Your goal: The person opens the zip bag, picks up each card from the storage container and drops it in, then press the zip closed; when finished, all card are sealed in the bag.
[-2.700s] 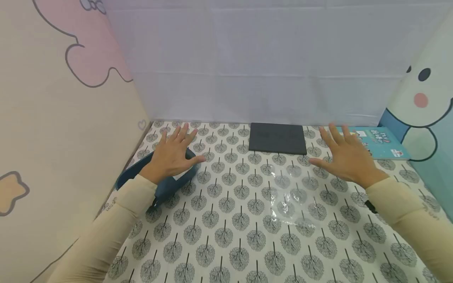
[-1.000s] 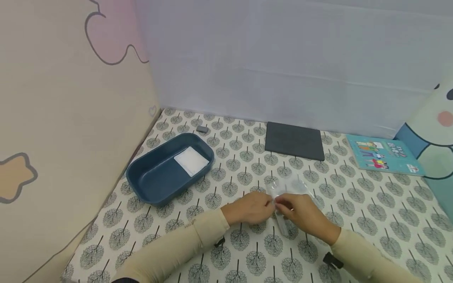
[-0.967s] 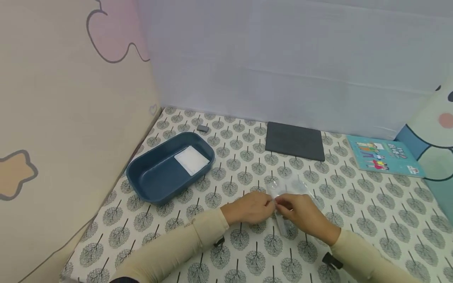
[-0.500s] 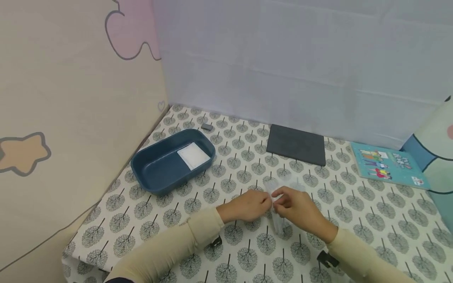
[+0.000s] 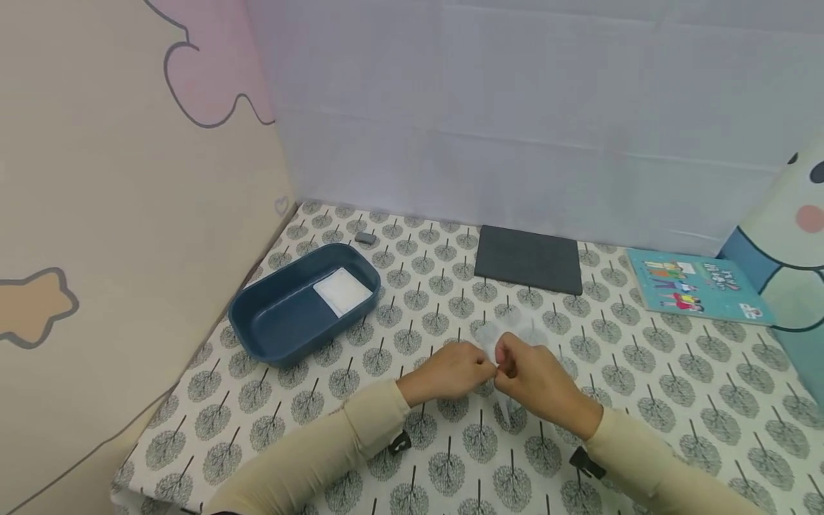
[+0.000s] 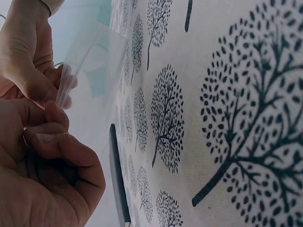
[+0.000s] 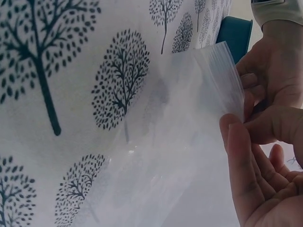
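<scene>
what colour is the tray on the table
The tray is dark blue, seen best in the head view.

Tree-print tbl (image 5: 634, 458) holds blue tray (image 5: 283, 325), sm grey block (image 5: 365, 237), dk slab (image 5: 528, 260) & teal bk (image 5: 700, 285).

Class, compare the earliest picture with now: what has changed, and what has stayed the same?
The left hand moved right and nearer the body, away from the blue basin; the right hand moved left and nearer. Both now pinch the edge of the clear bag, which lay flat and untouched and is now partly lifted. The basin, its white packet, the dark board and the book stayed put.
</scene>
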### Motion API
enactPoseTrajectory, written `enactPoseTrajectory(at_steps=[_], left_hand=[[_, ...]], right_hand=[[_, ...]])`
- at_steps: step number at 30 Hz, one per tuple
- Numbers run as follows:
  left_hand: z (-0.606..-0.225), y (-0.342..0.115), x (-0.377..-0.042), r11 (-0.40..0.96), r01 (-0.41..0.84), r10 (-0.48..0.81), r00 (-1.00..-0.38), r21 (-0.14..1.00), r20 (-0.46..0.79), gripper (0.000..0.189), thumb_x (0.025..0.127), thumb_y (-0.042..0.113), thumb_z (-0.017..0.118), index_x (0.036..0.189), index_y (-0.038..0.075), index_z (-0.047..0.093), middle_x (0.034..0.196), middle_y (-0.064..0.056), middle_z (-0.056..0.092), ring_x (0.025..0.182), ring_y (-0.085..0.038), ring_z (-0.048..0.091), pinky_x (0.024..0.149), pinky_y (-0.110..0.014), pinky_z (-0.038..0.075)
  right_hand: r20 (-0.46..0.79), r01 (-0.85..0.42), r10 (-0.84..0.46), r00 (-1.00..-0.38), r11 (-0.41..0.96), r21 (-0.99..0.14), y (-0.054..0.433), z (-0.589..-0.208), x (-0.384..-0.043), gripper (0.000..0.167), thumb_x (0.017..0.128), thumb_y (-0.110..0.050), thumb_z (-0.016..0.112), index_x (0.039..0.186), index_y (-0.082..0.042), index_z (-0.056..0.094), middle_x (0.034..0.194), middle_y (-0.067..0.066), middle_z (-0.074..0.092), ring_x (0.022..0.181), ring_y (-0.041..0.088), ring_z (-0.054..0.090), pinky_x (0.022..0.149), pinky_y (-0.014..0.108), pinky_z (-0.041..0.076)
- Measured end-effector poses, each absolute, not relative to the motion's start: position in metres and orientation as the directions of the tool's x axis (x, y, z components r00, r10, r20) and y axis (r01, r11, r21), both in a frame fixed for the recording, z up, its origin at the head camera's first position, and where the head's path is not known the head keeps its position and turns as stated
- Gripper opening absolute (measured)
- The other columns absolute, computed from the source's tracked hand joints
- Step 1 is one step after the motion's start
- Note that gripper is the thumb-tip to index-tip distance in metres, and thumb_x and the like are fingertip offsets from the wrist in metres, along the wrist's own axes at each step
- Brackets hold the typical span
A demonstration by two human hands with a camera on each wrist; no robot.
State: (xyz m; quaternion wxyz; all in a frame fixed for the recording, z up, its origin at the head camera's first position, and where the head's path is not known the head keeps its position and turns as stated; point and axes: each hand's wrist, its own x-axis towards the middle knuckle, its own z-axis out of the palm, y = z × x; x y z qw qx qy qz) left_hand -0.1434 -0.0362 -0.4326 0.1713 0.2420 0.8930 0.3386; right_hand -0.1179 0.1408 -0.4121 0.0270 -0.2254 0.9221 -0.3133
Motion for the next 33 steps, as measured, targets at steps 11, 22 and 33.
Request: enactPoseTrajectory(at_steps=[11, 22, 33], left_hand=[[-0.431, -0.036, -0.144, 0.723, 0.265, 0.471, -0.865, 0.638, -0.175, 0.044, 0.094, 0.03, 0.051, 0.052, 0.02, 0.046, 0.046, 0.008, 0.04, 0.041, -0.008, 0.034, 0.04, -0.023, 0.026], [-0.436, -0.062, -0.161, 0.658, 0.087, 0.476, -0.818, 0.748, -0.324, 0.039, 0.094, 0.026, 0.051, 0.063, 0.013, 0.072, 0.051, 0.002, 0.062, 0.049, -0.017, 0.061, 0.049, -0.025, 0.039], [-0.433, -0.052, -0.158, 0.73, 0.169, 0.485, -0.811, 0.663, -0.327, 0.046, 0.096, 0.035, 0.047, 0.062, 0.017, 0.072, 0.05, 0.003, 0.061, 0.047, -0.014, 0.055, 0.049, -0.028, 0.04]], right_hand=[[0.215, -0.46, -0.409, -0.887, 0.747, -0.479, 0.139, -0.413, -0.119, 0.032, 0.073, 0.006, 0.065, 0.082, -0.016, 0.043, 0.061, -0.009, 0.04, 0.048, 0.006, 0.036, 0.045, 0.025, 0.033], [0.36, -0.629, -0.539, -0.761, 0.75, -0.206, 0.157, -0.393, -0.13, 0.035, 0.076, 0.01, 0.063, 0.076, -0.016, 0.041, 0.064, -0.007, 0.032, 0.05, 0.004, 0.023, 0.044, 0.023, 0.024], [0.298, -0.703, -0.65, -0.699, 0.7, -0.124, 0.142, -0.401, -0.124, 0.023, 0.082, 0.003, 0.07, 0.104, 0.001, 0.075, 0.102, 0.009, 0.067, 0.077, 0.021, 0.067, 0.058, 0.028, 0.054]])
